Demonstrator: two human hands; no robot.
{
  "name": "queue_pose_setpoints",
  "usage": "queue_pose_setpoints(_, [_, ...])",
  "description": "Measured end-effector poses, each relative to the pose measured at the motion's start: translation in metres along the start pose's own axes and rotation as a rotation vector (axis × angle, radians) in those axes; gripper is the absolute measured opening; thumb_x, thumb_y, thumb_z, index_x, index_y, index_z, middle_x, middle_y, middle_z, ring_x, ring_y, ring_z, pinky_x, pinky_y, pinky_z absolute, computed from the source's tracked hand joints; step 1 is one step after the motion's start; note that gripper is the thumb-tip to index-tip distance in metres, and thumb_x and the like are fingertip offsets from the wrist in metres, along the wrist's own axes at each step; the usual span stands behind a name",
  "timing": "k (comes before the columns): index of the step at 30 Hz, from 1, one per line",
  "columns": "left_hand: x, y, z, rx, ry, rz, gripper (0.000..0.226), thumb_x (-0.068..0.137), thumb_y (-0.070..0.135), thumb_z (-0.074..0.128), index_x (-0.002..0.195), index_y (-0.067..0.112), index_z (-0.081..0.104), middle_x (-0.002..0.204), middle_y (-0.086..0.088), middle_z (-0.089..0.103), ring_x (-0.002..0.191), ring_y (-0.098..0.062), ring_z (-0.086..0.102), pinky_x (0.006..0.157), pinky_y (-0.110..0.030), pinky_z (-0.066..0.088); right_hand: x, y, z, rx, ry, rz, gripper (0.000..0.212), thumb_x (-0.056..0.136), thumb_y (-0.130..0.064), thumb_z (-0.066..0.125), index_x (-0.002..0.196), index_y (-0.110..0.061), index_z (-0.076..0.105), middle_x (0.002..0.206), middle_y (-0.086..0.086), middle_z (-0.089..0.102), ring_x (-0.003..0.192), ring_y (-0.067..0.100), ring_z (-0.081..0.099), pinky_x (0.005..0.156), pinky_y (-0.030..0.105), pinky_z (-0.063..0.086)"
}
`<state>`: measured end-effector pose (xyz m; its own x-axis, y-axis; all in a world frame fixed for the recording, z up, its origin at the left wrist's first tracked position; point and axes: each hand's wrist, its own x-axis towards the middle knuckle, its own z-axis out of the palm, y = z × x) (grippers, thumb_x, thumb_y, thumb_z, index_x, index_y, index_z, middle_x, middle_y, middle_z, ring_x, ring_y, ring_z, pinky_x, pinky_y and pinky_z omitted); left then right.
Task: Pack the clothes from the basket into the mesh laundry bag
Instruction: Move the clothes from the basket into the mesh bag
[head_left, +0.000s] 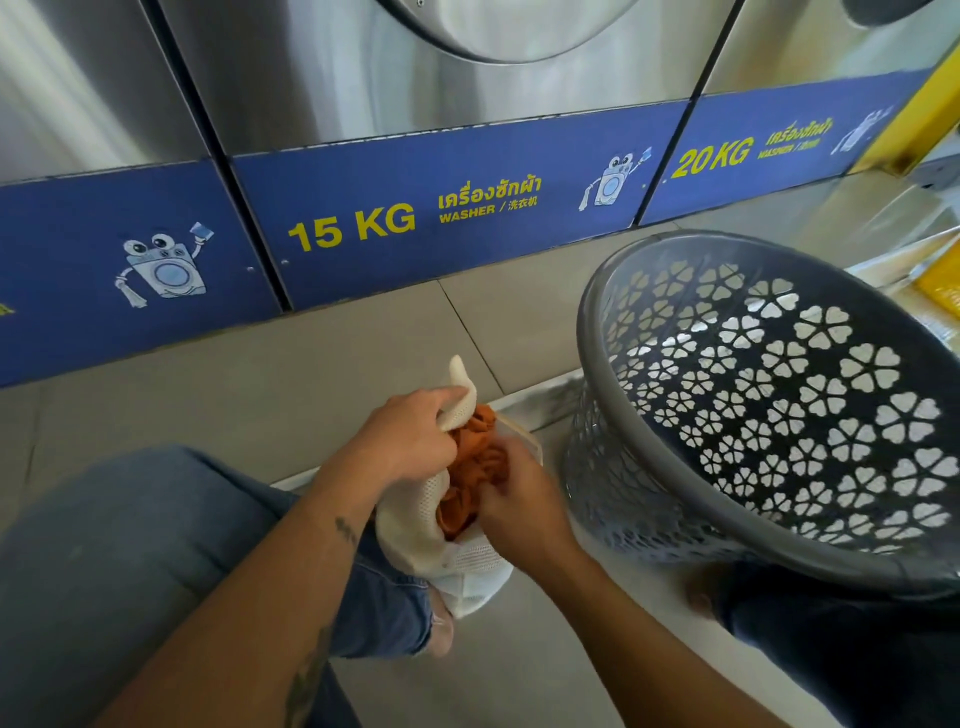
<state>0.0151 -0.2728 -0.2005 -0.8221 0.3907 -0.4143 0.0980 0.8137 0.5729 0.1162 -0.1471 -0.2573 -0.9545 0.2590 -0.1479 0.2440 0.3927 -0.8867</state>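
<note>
Gripped at its rim by the left hand (410, 441), the white mesh laundry bag (415, 525) is held open while an orange garment (475, 457) is clutched inside by the right hand (519, 506).

From the head view, the bag is seen hanging between the knees, against a jeans-clad leg (156, 545), above the tiled floor (260, 384). Its mouth is filled with the orange cloth. A grey perforated basket (779, 415) is tilted just to the right, near the bag; no clothes can be seen in it. Behind, washers (415, 208) labelled 15 KG and 20 KG are lined up.
</note>
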Motion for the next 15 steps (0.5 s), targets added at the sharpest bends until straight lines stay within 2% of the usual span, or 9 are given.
queue_pose_setpoints(1, [0.001, -0.001, -0.002, -0.012, -0.002, -0.007, 0.071, 0.083, 0.022, 0.057, 0.144, 0.049, 0.035, 0.139, -0.002, 0.053, 0.113, -0.027, 0.056, 0.096, -0.046, 0.049, 0.0, -0.005, 0.004, 0.034, -0.006, -0.06, 0.042, 0.088, -0.003, 0.06, 0.121, -0.029, 0.06, 0.111, -0.013, 0.067, 0.103, 0.006, 0.065, 0.085, 0.02, 0.055])
queue_pose_setpoints(2, [0.002, -0.002, -0.005, -0.029, 0.002, -0.018, 0.069, 0.083, 0.024, 0.058, 0.143, 0.049, 0.036, 0.139, -0.001, 0.053, 0.113, -0.026, 0.056, 0.096, -0.044, 0.048, 0.001, -0.006, 0.009, 0.01, -0.055, -0.108, 0.043, 0.088, -0.006, 0.062, 0.125, -0.027, 0.058, 0.115, -0.011, 0.065, 0.106, 0.007, 0.064, 0.089, 0.023, 0.055])
queue_pose_setpoints(4, [0.004, -0.005, -0.01, -0.074, 0.027, -0.048, 0.066, 0.084, 0.024, 0.058, 0.143, 0.046, 0.039, 0.139, -0.001, 0.053, 0.114, -0.026, 0.055, 0.095, -0.043, 0.047, 0.001, 0.003, 0.017, -0.251, -0.238, -0.106, 0.06, 0.084, -0.016, 0.064, 0.139, -0.031, 0.044, 0.131, -0.006, 0.059, 0.119, 0.017, 0.057, 0.104, 0.043, 0.05])
queue_pose_setpoints(6, [0.004, -0.007, -0.014, -0.128, 0.078, -0.077, 0.066, 0.084, 0.018, 0.056, 0.144, 0.042, 0.041, 0.139, -0.002, 0.053, 0.114, -0.026, 0.055, 0.095, -0.043, 0.048, 0.003, 0.014, 0.018, -0.58, -0.37, -0.026, 0.072, 0.082, -0.02, 0.065, 0.145, -0.036, 0.035, 0.145, -0.005, 0.05, 0.134, 0.024, 0.045, 0.115, 0.056, 0.031])
queue_pose_setpoints(7, [0.004, -0.008, -0.015, -0.152, 0.11, -0.087, 0.066, 0.084, 0.016, 0.055, 0.143, 0.04, 0.043, 0.139, -0.003, 0.052, 0.114, -0.026, 0.054, 0.094, -0.042, 0.048, 0.006, 0.013, 0.016, -0.665, -0.397, -0.004, 0.067, 0.083, -0.022, 0.065, 0.143, -0.035, 0.038, 0.147, -0.005, 0.049, 0.136, 0.026, 0.042, 0.116, 0.058, 0.025])
queue_pose_setpoints(10, [0.003, -0.008, -0.016, -0.177, 0.178, -0.084, 0.065, 0.081, 0.012, 0.052, 0.141, 0.037, 0.046, 0.139, -0.003, 0.052, 0.112, -0.025, 0.054, 0.091, -0.04, 0.049, 0.018, 0.002, 0.009, -0.719, -0.449, 0.033, 0.047, 0.087, -0.03, 0.058, 0.133, -0.036, 0.053, 0.15, 0.002, 0.042, 0.14, 0.034, 0.032, 0.115, 0.061, 0.021])
queue_pose_setpoints(12, [0.003, -0.009, -0.016, -0.181, 0.197, -0.079, 0.064, 0.082, 0.012, 0.052, 0.141, 0.036, 0.047, 0.138, -0.003, 0.052, 0.11, -0.024, 0.054, 0.088, -0.038, 0.049, 0.025, -0.003, 0.001, -0.728, -0.41, 0.06, 0.042, 0.088, -0.043, 0.056, 0.131, -0.042, 0.056, 0.145, 0.009, 0.037, 0.138, 0.04, 0.027, 0.115, 0.057, 0.025])
queue_pose_setpoints(15, [0.004, -0.009, -0.014, -0.168, 0.204, -0.086, 0.063, 0.083, 0.013, 0.053, 0.141, 0.036, 0.047, 0.138, -0.002, 0.052, 0.11, -0.023, 0.054, 0.087, -0.037, 0.048, 0.031, -0.004, -0.008, -0.578, -0.142, 0.037, 0.044, 0.084, -0.045, 0.047, 0.125, -0.035, 0.06, 0.112, 0.003, 0.04, 0.115, 0.034, 0.044, 0.099, 0.045, 0.047])
